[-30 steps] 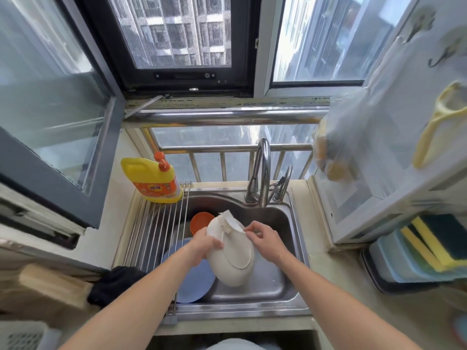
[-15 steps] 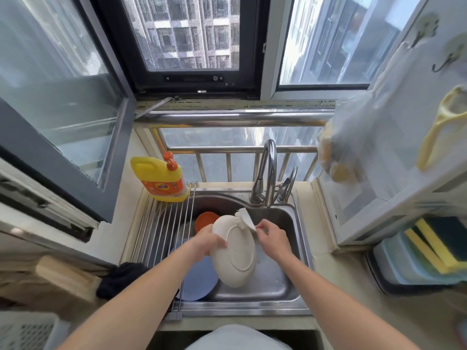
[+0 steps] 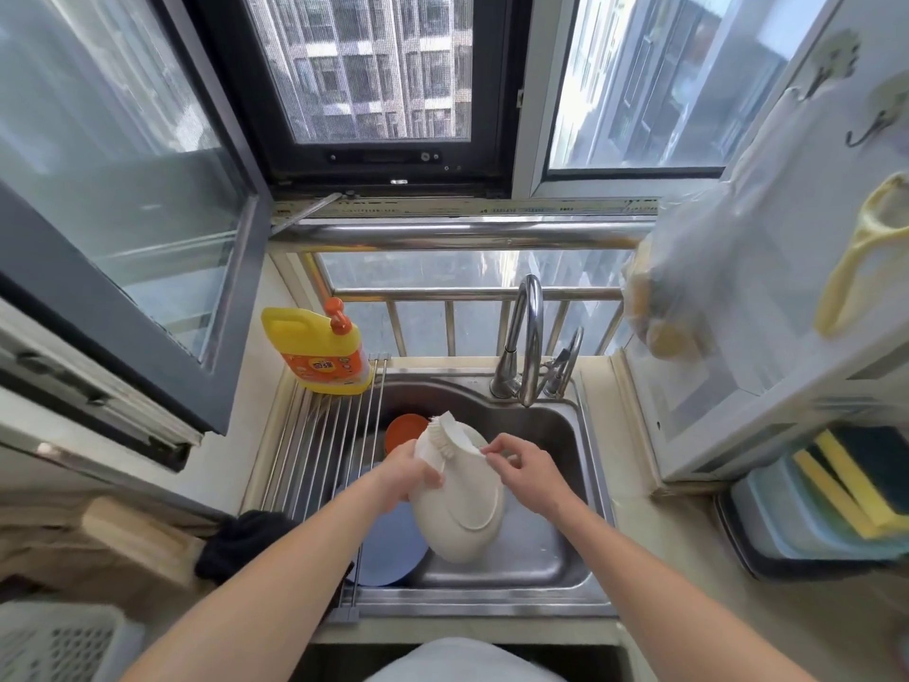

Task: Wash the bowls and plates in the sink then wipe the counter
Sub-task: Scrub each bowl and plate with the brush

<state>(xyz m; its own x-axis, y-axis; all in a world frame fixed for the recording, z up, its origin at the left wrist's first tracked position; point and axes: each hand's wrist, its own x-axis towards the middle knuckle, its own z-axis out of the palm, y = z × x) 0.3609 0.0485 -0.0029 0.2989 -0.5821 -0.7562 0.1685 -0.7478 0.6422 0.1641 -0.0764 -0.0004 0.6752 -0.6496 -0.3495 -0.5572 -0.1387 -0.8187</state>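
Over a steel sink [image 3: 541,568], a person holds a cream plate [image 3: 460,514] upright, its underside and foot ring facing the camera. The left hand [image 3: 408,472] grips the plate's upper left edge with curled fingers, as it did half a second ago. The right hand [image 3: 524,467] pinches the handle of a white dish brush [image 3: 450,435], whose bristled head now lies on the plate's top rim, nearer the left hand; half a second earlier the brush stood clear of the rim, above the right hand's knuckles. The plate has hardly shifted.

Beneath the plate, on the sink floor, lies a blue plate [image 3: 393,548]; behind the left hand an orange bowl [image 3: 403,430] sits at the basin's back. A roll-up drying rack [image 3: 319,455] spans the sink's left side, with a yellow detergent bottle [image 3: 317,351] standing at its far end. The faucet [image 3: 529,337] rises at the sink's rear edge, and no water can be seen running. Yellow-and-green sponges [image 3: 851,484] rest in a tray on the counter [image 3: 664,558] at right. Beyond, a metal railing [image 3: 467,292] and open windows face apartment blocks.
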